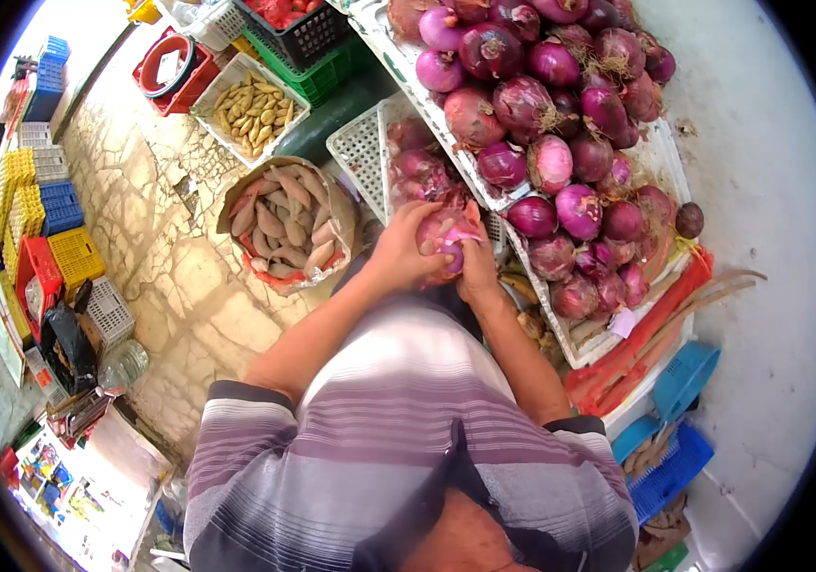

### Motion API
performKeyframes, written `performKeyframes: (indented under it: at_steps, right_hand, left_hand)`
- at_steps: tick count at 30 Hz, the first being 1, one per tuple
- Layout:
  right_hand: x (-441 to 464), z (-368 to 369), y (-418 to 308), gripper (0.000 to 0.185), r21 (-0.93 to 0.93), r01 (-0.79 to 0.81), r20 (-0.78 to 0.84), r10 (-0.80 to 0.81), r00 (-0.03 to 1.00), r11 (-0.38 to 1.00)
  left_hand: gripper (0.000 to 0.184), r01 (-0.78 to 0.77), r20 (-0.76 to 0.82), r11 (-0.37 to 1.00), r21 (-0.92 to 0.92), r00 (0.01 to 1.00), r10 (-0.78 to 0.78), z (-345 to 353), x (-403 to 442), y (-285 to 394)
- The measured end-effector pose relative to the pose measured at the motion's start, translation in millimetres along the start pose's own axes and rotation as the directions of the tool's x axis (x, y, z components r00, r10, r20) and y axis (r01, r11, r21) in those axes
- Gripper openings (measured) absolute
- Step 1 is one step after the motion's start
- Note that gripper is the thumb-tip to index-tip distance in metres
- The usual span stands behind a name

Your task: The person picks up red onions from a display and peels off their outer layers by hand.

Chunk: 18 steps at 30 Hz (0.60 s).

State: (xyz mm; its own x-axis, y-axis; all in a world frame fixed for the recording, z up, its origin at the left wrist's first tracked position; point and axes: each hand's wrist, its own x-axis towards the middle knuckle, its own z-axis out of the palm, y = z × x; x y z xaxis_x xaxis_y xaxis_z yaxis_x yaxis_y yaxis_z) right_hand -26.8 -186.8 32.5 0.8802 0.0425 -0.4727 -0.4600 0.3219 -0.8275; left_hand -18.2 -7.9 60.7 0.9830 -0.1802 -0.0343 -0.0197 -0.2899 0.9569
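Observation:
A red onion (pixel 443 250) with pink, partly loose skin is held between my two hands in front of my body. Curled around its left side is my left hand (pixel 405 246), fingers closed on it. My right hand (pixel 476 265) grips the opposite side; some of its fingers are hidden. Just beyond the hands, a white basket (pixel 355 153) holds more red onions (pixel 415 157), partly covered by what looks like clear plastic or net. To the right, a white tray (pixel 680 167) bears a large heap of red onions (pixel 532 105).
A sack (pixel 346 214) of sweet potatoes stands on the stone floor to the left. Behind it is a white crate (pixel 206 103) of ginger-like roots. Red netting (pixel 594 381) and blue baskets (pixel 684 381) lie at right. Stacked crates (pixel 74 253) line the far left.

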Motion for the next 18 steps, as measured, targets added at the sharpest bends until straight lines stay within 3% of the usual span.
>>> performKeyframes:
  at_steps: [1, 4, 5, 8, 12, 15, 18]
  right_hand:
    - [-3.1, 0.8, -2.1, 0.06, -0.042, 0.0, -0.015, 0.0, 1.0, 0.999]
    - [-6.8, 11.3, -6.7, 0.057, -0.254, 0.24, -0.091, -0.27, 0.959, 0.937]
    - [-6.1, 3.8, -4.4, 0.057, -0.409, 0.295, -0.019, -0.331, 0.943, 0.864]
    - [-8.8, 7.3, -9.0, 0.057, -0.42, 0.385, 0.081, -0.389, 0.918, 0.822]
    - [-4.7, 5.7, -0.2, 0.057, -0.215, 0.283, 0.033, -0.283, 0.959, 0.935]
    - [-3.8, 6.8, 2.3, 0.052, -0.043, 0.201, -0.001, -0.201, 0.98, 0.979]
    - [-8.4, 10.4, -8.2, 0.046, -0.342, 0.233, -0.079, -0.275, 0.958, 0.91]
  left_hand:
    - [0.086, -0.055, -0.05, 0.998, -0.017, 0.997, 0.054, 1.1, -1.6, -2.4]
    - [0.085, 0.085, -0.19, 0.985, -0.151, 0.975, -0.113, 11.2, 0.2, -14.1]
    - [0.084, 0.238, -0.029, 0.888, -0.394, 0.962, -0.271, 11.8, 1.7, -17.8]
    - [0.083, 0.164, -0.165, 0.944, -0.286, 0.962, -0.217, 16.0, 1.7, -20.0]
    - [0.078, 0.088, -0.204, 0.949, -0.302, 0.967, -0.155, 20.1, -1.9, -20.5]
    - [0.076, 0.102, -0.172, 0.77, -0.63, 0.949, -0.266, 25.7, -5.8, 2.1]
    - [0.077, 0.154, -0.174, 0.904, -0.399, 0.955, -0.24, 33.1, -6.9, -12.9]
